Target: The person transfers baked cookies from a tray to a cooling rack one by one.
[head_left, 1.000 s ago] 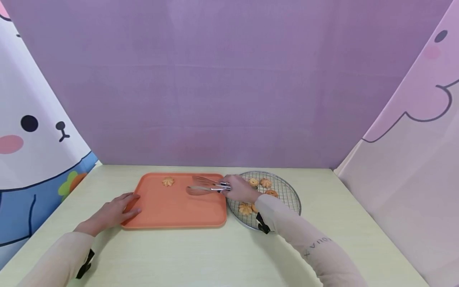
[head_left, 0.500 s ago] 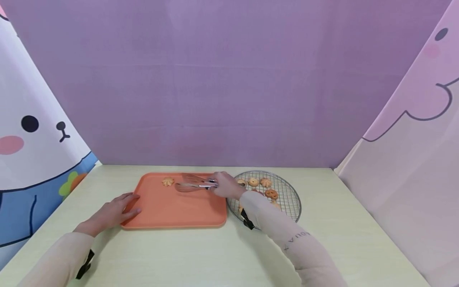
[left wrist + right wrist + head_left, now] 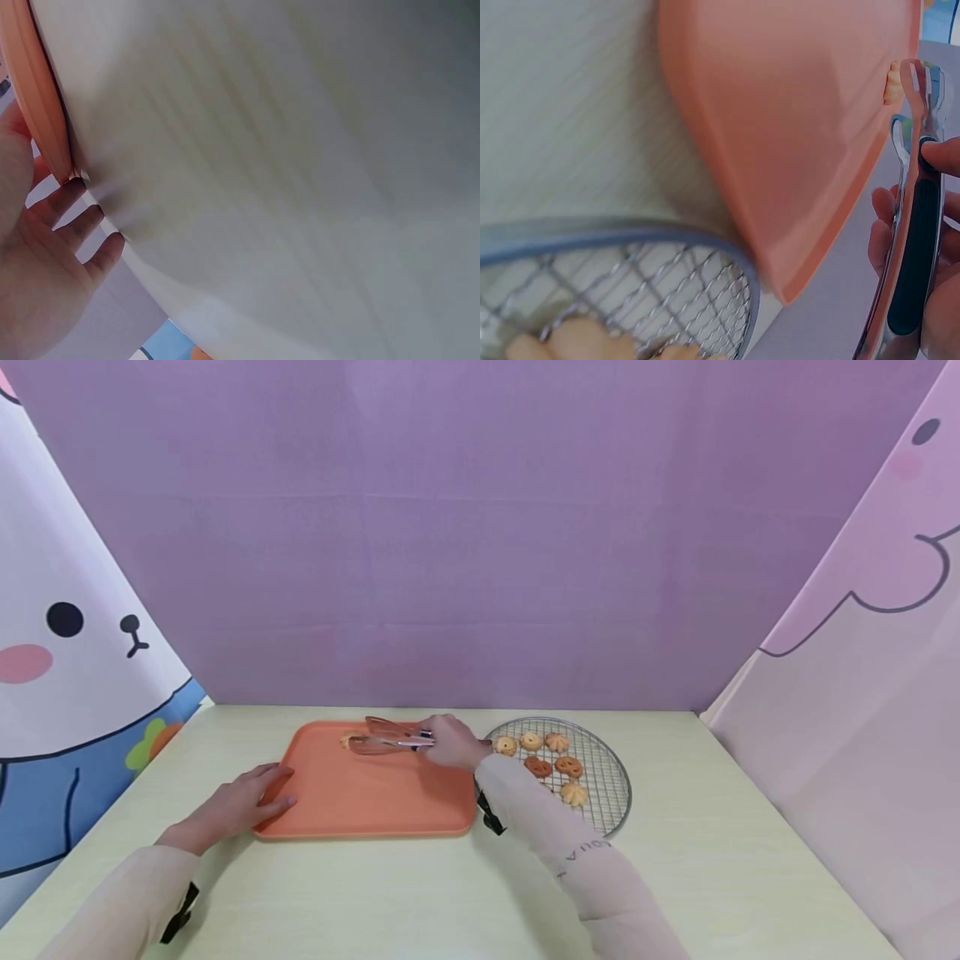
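Observation:
My right hand (image 3: 453,742) grips a pair of tongs (image 3: 915,247) with dark handle inlays and slotted, see-through heads. The tongs reach left over the back of the orange tray (image 3: 360,802). Their spread heads are right at a flower-shaped cookie (image 3: 347,740), which they partly cover in the head view. In the right wrist view the cookie (image 3: 892,84) shows just beside the tong tips. My left hand (image 3: 236,806) rests at the tray's left edge, thumb over the rim. In the left wrist view its other fingers (image 3: 79,225) spread along the table outside the tray.
A round wire cooling rack (image 3: 611,777) stands against the tray's right side, under my right forearm. Several cookies lie on it, among them pretzel-shaped (image 3: 568,766) and flower-shaped (image 3: 573,793) ones. A purple backdrop (image 3: 480,568) rises behind the pale table (image 3: 337,902).
My right hand has carried the tongs leftward across the tray to the flower-shaped cookie. More cookies on the rack now show. The left hand has stayed in place.

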`<state>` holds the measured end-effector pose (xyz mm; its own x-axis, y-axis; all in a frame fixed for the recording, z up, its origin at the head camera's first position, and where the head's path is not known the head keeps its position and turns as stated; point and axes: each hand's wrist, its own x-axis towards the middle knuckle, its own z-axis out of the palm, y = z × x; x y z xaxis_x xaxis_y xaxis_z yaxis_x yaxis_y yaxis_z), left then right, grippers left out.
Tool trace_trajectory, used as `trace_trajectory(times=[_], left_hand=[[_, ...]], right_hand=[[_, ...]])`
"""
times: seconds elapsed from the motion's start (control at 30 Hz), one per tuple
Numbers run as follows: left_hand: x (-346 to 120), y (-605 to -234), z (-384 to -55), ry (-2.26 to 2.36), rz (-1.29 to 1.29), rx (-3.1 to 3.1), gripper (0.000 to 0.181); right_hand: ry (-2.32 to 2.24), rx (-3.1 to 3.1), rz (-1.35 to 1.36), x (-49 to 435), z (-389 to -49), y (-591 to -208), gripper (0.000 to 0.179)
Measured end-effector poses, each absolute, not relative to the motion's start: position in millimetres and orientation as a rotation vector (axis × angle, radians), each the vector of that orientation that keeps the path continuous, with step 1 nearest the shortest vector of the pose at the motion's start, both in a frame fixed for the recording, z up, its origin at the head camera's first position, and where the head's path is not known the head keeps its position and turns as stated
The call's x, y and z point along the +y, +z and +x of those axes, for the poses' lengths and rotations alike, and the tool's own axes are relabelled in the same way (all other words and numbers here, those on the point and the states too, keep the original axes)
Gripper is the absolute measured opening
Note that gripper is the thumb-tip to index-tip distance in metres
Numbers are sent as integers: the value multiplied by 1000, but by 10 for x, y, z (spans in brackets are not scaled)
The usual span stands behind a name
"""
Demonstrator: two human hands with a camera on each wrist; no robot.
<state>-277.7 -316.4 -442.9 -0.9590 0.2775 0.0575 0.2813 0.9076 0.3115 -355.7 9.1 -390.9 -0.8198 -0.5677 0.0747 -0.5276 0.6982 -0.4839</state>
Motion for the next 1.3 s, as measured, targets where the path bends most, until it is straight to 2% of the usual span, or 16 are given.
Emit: trace_trajectory(times=[0.3,0.53,0.73,0.97,1.3], left_hand=[[-3141,-4450,-2786,-509,-405,-3103,67],[-3145,-4455,-2791,-497,-402,-3100,67],[-3154,-4455,-2799,-503,-410,-3099,67],[-3156,-4443,-2798,-504,-413,-3094,66],[-3157,-4436,-2793,-495,-416,-3092,66]], right_hand=[[-744,2868,-815,-52,-3593,-4017,27],[-744,2859,-795,-104,-3626,-4035,35],[-719,2852,-814,-148,-3656,-4047,23],[-661,2852,-783,-225,-3655,-4009,34],[-637,2859,-781,-297,-3653,-4005,35]])
